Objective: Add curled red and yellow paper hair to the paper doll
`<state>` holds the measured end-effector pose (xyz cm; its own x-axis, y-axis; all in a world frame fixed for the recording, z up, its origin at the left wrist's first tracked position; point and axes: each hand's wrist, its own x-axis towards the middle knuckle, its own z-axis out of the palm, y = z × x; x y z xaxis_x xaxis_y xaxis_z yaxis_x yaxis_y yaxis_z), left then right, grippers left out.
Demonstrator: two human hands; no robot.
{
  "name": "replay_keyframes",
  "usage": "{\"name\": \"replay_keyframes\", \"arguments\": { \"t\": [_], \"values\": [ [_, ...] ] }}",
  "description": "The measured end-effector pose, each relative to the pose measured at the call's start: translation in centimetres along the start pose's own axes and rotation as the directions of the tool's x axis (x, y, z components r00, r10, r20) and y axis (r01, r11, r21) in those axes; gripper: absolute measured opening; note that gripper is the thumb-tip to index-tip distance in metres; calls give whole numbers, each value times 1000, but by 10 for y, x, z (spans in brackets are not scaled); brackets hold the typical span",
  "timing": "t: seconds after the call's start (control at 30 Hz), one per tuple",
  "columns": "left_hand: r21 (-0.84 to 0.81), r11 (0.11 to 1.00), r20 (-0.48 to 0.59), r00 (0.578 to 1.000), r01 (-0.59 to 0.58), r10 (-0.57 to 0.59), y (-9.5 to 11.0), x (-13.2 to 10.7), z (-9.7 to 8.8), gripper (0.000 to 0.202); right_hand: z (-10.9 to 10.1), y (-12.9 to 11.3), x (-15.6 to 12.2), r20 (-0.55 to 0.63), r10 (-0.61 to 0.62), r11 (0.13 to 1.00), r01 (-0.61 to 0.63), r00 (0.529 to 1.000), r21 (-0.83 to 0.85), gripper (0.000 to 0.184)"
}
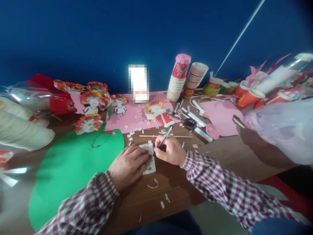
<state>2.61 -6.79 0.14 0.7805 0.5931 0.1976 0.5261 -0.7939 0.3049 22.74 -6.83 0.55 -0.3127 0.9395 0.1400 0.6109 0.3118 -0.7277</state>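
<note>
A small white piece of paper (151, 168) lies on the brown table, with faint drawn lines and brownish marks on it. My left hand (130, 161) rests flat over its left part, fingers stretched out and covering some of the drawing. In my right hand (170, 150) is a pen (168, 132), slanted, its tip at the right edge of the paper. Behind the hands lies a thin wooden stick (179, 136). Black-handled scissors (189, 124) lie beyond my right hand, beside several markers (203, 134).
Green paper (63, 176) spreads at the left, near stacked paper cups (26, 130). Pink sheets (220, 117) lie at the back with paper-cup figures (93, 101). Upright cup stacks (195, 78) stand by the blue wall. A pale plastic bag (281, 127) bulges at the right. Paper scraps (162, 204) are scattered about.
</note>
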Motion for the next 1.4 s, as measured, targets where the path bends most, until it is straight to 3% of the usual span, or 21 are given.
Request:
{"name": "replay_keyframes", "arguments": {
  "t": [0.17,0.43,0.9,1.23,1.4],
  "values": [
    [-4,1000,-17,1000,-8,8,0,1,0,26,0,1,0,-1,18,998,-18,1000,57,5],
    [24,1000,8,1000,-11,10,0,-1,0,27,-4,1,4,-36,89,956,-75,995,283,8],
    [60,996,-40,997,-67,70,2,-2,3,28,0,5,4,-55,84,953,-64,995,295,9],
    [68,997,27,999,-42,41,2,-5,2,27,2,3,1,-102,100,944,-62,990,324,12],
    [54,997,51,997,-52,49,4,-5,-2,25,-2,-1,-4,-116,131,904,-71,985,422,12]
  ]
}}
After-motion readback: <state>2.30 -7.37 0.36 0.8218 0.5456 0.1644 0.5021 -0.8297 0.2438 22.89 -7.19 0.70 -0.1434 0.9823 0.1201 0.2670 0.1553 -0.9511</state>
